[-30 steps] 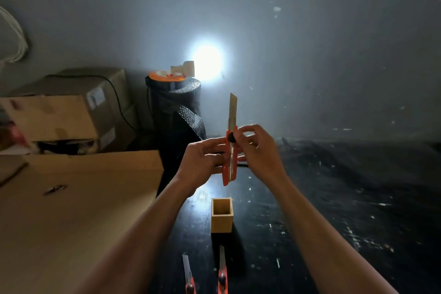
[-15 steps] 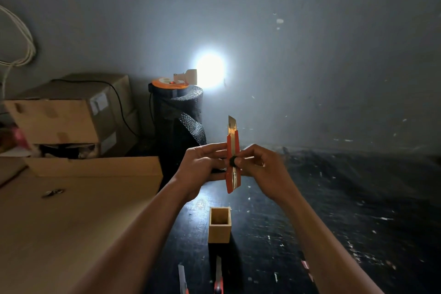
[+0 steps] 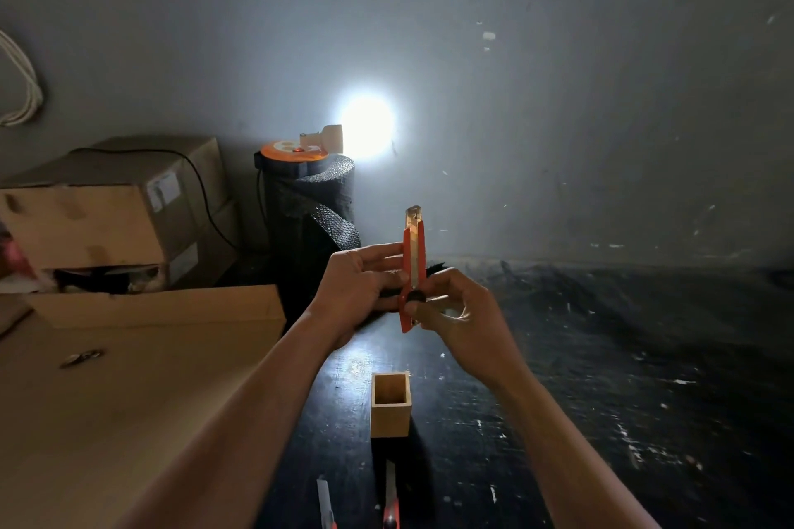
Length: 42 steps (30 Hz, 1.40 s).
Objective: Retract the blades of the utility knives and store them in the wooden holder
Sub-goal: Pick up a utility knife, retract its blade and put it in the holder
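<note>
I hold an orange utility knife upright in front of me, above the table. My left hand grips its body from the left. My right hand holds the lower part, thumb on the black slider. Only a short tip of blade shows above the orange case. The square wooden holder stands open and empty on the dark table, below the hands. Two more knives lie near the bottom edge with blades out: one to the left and one directly below the holder.
A large cardboard sheet covers the left side. Cardboard boxes stack at the back left. A black mesh roll with an orange reel and a bright lamp stands behind the hands. The dark table stretches right.
The blade has slid down into the orange case, from long to a short tip. The slider and my right thumb moved down the handle. The knife sits lower in the view.
</note>
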Each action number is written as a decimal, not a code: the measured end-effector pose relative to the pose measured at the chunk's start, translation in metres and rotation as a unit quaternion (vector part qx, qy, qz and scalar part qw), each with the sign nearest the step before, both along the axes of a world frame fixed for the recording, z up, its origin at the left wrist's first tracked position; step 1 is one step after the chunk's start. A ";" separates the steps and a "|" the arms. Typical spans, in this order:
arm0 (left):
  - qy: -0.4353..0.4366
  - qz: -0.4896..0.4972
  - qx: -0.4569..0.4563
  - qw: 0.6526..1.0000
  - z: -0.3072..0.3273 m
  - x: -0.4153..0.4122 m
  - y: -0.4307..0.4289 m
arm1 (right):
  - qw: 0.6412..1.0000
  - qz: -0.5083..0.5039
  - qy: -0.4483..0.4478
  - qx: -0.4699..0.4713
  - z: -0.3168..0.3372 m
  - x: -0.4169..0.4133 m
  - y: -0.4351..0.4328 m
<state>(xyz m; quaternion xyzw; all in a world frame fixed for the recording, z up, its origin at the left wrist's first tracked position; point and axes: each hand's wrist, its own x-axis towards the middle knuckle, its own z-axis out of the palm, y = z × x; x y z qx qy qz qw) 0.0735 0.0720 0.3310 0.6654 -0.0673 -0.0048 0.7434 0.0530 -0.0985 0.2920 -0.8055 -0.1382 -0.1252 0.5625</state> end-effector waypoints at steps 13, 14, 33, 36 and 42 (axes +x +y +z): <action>-0.009 -0.010 -0.006 1.000 0.008 -0.003 0.002 | 0.999 0.043 0.008 0.025 0.009 -0.002 -0.001; -0.007 -0.011 -0.009 1.000 0.008 -0.003 0.002 | 0.999 0.046 0.008 0.028 0.009 -0.003 -0.002; -0.006 -0.005 -0.004 1.000 -0.001 0.000 -0.001 | 0.998 0.042 0.016 0.040 0.000 -0.003 -0.002; -0.007 0.001 0.000 1.000 -0.007 0.001 0.002 | 0.998 0.048 0.017 0.030 0.000 -0.004 -0.001; -0.003 -0.013 0.028 1.000 -0.024 -0.001 0.004 | 0.998 -0.014 0.022 0.061 -0.003 0.004 0.003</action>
